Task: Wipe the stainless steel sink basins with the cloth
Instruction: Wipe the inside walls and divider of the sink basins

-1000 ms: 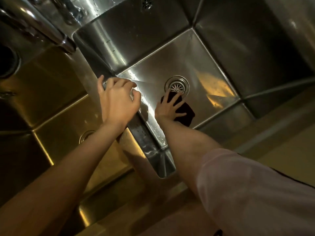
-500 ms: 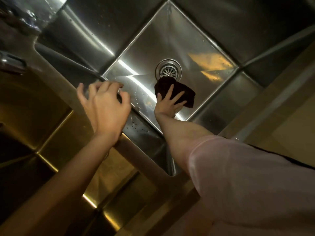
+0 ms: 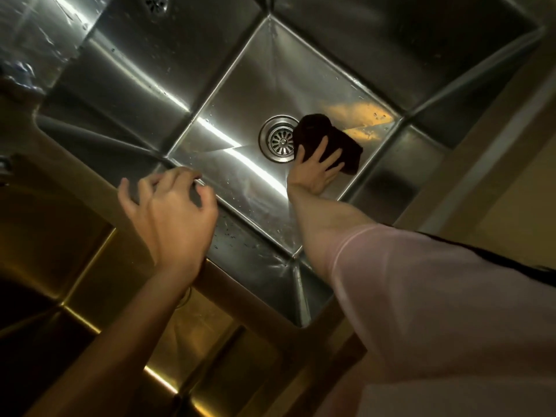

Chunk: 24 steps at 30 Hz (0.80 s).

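Observation:
A dark cloth (image 3: 346,144) lies on the floor of the right stainless steel basin (image 3: 288,76), just right of the round drain strainer (image 3: 278,139). My right hand (image 3: 316,168) presses flat on the cloth with fingers spread, the arm reaching down into the basin. My left hand (image 3: 171,212) hovers over the divider (image 3: 228,236) between the two basins, fingers curled and apart, holding nothing. The left basin (image 3: 75,266) lies in yellow shadow below my left arm.
An overflow hole (image 3: 155,2) sits high on the basin's far wall. Water drops speckle the divider and the floor near it. A beige counter edge (image 3: 496,145) runs along the right. My pink sleeve (image 3: 436,311) fills the lower right.
My right hand has slid the cloth from the near side of the drain round to its right side. My left hand has lifted off the divider. The view has shifted towards the right basin.

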Motion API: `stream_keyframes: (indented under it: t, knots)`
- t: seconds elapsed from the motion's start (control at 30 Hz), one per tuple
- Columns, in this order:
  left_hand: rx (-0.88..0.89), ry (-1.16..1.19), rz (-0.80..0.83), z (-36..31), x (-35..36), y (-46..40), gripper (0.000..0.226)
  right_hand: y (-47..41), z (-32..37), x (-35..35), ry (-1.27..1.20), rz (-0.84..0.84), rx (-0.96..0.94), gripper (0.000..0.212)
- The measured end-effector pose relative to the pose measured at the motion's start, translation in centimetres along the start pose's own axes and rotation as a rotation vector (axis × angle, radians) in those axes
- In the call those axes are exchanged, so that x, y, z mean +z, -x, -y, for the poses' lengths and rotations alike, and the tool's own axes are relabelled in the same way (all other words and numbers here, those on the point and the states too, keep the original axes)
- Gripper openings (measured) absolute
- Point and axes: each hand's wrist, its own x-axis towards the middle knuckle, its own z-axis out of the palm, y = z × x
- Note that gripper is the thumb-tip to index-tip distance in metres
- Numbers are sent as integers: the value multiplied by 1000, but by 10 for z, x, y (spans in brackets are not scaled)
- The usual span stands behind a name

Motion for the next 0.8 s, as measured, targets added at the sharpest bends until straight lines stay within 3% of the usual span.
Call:
stream_keyframes:
  t: [0.17, 0.43, 0.67, 0.8]
  knots:
    - [1, 5, 3, 1, -1, 0, 28, 8, -3, -2, -6, 69, 41, 66]
    - [4, 8, 17, 0, -1, -1, 27, -94, 15, -45, -62, -38, 71, 66]
    - [-12, 7, 25, -1, -3, 0, 34, -57, 2, -25, -72, -31, 139, 66]
    - [-21, 13, 14, -2, -2, -1, 35, -78, 11, -37, -71, -24, 117, 68]
